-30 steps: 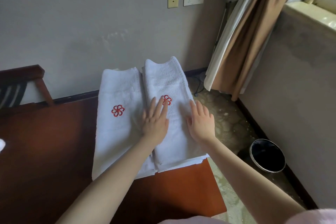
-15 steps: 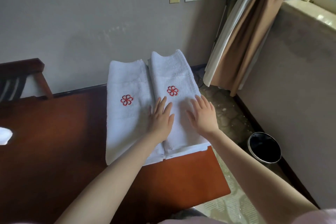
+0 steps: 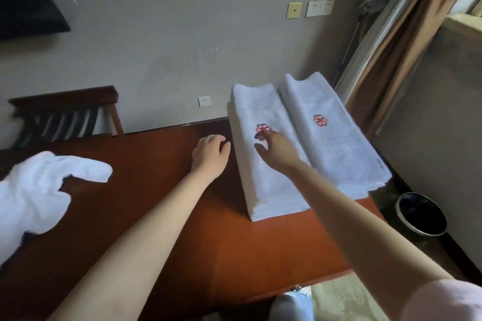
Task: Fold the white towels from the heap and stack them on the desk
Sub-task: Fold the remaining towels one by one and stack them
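Centre frame, the left hand point(image 3: 210, 154) hangs loosely curled, empty, over the desk point(image 3: 182, 229); the right hand point(image 3: 277, 150), loosely spread, is over the folded towels point(image 3: 273, 185)

Red-brown wooden bench point(image 3: 146, 159) bare between crumpled white towel heap point(image 3: 34, 190) at left and two side-by-side stacks of folded white towels point(image 3: 333, 154) at right; grey wall point(image 3: 169, 60) closes far side.

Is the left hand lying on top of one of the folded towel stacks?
No, the left hand is over the bare desk, beside the nearer folded towel stack rather than on top of it.
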A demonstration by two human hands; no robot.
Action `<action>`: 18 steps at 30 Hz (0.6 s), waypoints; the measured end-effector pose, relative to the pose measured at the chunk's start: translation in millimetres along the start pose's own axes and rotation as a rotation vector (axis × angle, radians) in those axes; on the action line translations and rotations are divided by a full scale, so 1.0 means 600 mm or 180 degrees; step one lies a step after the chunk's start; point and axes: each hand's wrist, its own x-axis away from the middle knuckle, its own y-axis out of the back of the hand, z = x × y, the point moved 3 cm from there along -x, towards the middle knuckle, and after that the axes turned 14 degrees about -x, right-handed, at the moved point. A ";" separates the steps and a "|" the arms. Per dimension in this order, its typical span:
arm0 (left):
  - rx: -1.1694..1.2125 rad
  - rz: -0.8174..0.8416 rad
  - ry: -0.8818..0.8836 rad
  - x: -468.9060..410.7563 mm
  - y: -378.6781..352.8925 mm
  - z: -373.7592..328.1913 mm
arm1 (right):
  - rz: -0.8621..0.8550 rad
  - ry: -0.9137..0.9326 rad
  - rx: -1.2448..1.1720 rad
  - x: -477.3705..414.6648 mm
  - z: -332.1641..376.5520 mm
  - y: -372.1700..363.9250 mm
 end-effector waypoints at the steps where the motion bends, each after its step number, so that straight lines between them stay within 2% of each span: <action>1: -0.0020 0.0009 0.0069 0.006 0.012 0.031 | 0.0046 -0.0071 -0.0133 -0.002 0.025 -0.021; 4: 0.0042 0.0094 0.0311 0.028 0.045 0.116 | 0.0276 -0.0217 -0.0265 -0.008 0.094 -0.085; 7: 0.0233 0.0382 0.0456 0.047 0.067 0.196 | 0.0793 -0.0122 -0.0161 -0.023 0.152 -0.145; 13: 0.0116 0.1307 0.1030 0.106 0.099 0.345 | 0.2468 0.0236 0.0520 -0.049 0.243 -0.266; 16: -0.0150 0.1942 0.1196 0.152 0.106 0.417 | 0.2693 0.0283 0.0723 -0.062 0.283 -0.318; 18: -0.0142 0.2076 0.1417 0.176 0.113 0.469 | 0.2789 0.0359 0.0832 -0.066 0.316 -0.350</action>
